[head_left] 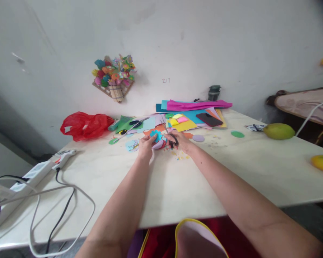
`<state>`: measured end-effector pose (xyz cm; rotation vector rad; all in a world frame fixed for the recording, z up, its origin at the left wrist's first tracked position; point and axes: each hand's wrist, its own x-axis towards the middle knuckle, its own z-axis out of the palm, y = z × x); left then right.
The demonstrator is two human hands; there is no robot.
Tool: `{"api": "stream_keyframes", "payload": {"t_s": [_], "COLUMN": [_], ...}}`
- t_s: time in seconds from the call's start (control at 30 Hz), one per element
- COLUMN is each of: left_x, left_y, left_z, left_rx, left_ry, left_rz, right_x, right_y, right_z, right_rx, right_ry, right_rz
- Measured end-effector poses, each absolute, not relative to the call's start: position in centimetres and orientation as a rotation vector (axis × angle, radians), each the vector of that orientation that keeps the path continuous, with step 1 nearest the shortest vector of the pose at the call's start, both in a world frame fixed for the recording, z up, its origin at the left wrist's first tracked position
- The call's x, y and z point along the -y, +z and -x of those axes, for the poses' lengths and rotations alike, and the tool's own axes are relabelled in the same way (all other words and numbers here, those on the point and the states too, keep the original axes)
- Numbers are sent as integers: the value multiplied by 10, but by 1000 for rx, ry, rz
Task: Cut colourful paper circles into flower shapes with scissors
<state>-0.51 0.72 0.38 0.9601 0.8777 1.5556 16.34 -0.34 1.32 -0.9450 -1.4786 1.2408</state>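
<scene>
Between the thumb and fingers of my left hand (146,146) is a blue paper flower (156,135) with a scalloped edge. My right hand (181,140) is closed round the dark handles of a pair of scissors (165,126), whose blades point up and away, just right of the flower. Beneath and between the hands lies a lilac and red round piece (159,144), partly covered. A pile of pale blue and lilac paper cutouts (131,145) sits left of my left hand. Tiny paper scraps (181,156) are scattered below my right hand.
Coloured sheets (196,116) with a phone (209,120) on them lie at the back. A second pair of scissors (136,123) and a red plastic bag (86,125) are left. Power strips (37,175) with cables line the left edge. A green mango (279,131) is right.
</scene>
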Motion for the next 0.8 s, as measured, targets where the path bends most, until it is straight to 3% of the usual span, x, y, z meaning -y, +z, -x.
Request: {"api": "stream_keyframes", "payload": {"t_s": [0.8], "left_x": [1], "left_y": [5], "left_z": [-5], "left_rx": [-862], "left_ry": [1593], "left_rz": [-837], "right_x": [16], "right_y": [13], "right_z": [-146], "right_rx": [1502], "right_ry": [1329], "right_rz": [980]}}
